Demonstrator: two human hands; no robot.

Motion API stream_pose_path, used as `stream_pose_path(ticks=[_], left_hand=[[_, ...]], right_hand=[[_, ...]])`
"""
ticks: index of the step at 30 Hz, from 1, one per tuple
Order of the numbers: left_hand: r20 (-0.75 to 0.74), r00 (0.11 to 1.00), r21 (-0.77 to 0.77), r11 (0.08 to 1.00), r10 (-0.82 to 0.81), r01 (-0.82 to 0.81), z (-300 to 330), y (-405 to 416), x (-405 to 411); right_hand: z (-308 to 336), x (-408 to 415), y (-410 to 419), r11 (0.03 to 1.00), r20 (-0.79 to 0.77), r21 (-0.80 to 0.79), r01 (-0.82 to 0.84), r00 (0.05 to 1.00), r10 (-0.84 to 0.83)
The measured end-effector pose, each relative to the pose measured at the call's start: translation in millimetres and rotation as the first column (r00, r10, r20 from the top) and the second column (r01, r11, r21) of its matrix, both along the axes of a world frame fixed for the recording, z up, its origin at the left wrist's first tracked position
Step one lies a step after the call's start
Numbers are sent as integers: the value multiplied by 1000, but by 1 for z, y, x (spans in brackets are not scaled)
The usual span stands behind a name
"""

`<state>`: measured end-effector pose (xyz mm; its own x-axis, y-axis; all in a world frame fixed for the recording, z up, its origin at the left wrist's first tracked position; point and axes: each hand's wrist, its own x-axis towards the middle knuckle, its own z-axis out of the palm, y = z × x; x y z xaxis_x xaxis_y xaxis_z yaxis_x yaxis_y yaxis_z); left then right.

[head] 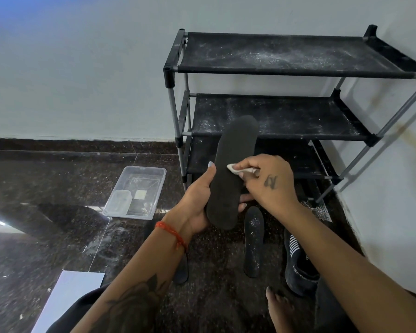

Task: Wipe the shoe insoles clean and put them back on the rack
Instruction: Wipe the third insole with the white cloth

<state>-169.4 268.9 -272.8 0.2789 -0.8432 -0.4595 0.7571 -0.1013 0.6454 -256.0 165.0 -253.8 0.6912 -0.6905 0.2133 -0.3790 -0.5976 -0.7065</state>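
- Head view: your left hand point(197, 200) has its grip closed around the lower half of the dark insole point(231, 171), thumb on one edge and fingertips showing past the other. It is held up in the air in front of the rack point(286, 92), not resting on any shelf.
- Your right hand point(269, 179) pinches a small white wipe point(235, 168) and presses it on the insole's face about midway along.
- The insole's long axis runs away from you, leaning slightly right; the toe end points up toward the middle shelf and the heel end sits by your left palm.
- Risk: you hold only the heel half, so a firm push nearer the toe could bend the insole or lever it out of your grip.
- Risk: the rack's shelves carry white powdery dust. A cleaned insole laid there would likely pick it up again.
- Risk: the wipe is small and bunched, so it may smear rather than lift dirt, I judge.
- A second insole point(253, 241), flecked white, lies on the floor point(58, 179) below your hands, long axis also pointing away from you; dropped debris could land on it.
- A clear tray point(135, 193) sits on the floor to the left, well apart.
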Motion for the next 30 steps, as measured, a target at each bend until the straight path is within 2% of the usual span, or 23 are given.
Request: stream_pose_path(ticks=[1,4,7,10,12,13,15,16,18,20,22,26,28,30], left_hand=[[-14,1000,3,1000,15,-15,-1,0,0],[-63,997,22,999,51,-50,-2,0,4],[-83,995,40,998,59,-56,-2,2,9],[-34,996,33,996,88,-87,-4,3,9],[-27,995,40,995,94,-93,-5,2,8],[-48,995,39,995,91,-90,-5,1,8],[-88,993,32,997,79,-77,-3,1,8],[-105,992,21,997,71,-69,-2,1,7],[-117,992,-2,998,55,-56,-2,2,7],[-108,993,3,999,44,-44,-4,2,8],[-108,993,3,999,45,-45,-2,4,9],[-179,982,-105,991,65,-85,4,6,8],[-174,982,-115,989,72,-93,4,6,7],[-159,984,-111,989,75,-93,6,6,6]], right_hand=[[-2,1,1,998,16,-61,-29,999,30],[-2,1,8,982,36,-7,-190,981,190],[-2,-1,13,905,19,2,-425,905,425],[2,-7,5,825,-104,-1,-566,820,562],[4,-11,-1,822,-193,-149,-550,832,521],[5,-11,-3,835,-186,-256,-488,872,453],[3,-9,-2,862,-70,-391,-323,944,322],[2,-8,0,877,-15,-397,-272,957,290],[-1,-6,6,906,-15,-332,-260,962,271],[-4,-5,14,933,-69,-214,-289,957,280],[-5,-5,21,940,-52,-88,-329,944,325],[3,-7,19,865,-6,81,-495,868,497],[6,-10,14,827,-108,-14,-562,823,557],[5,-13,8,826,-165,-258,-501,865,473]])
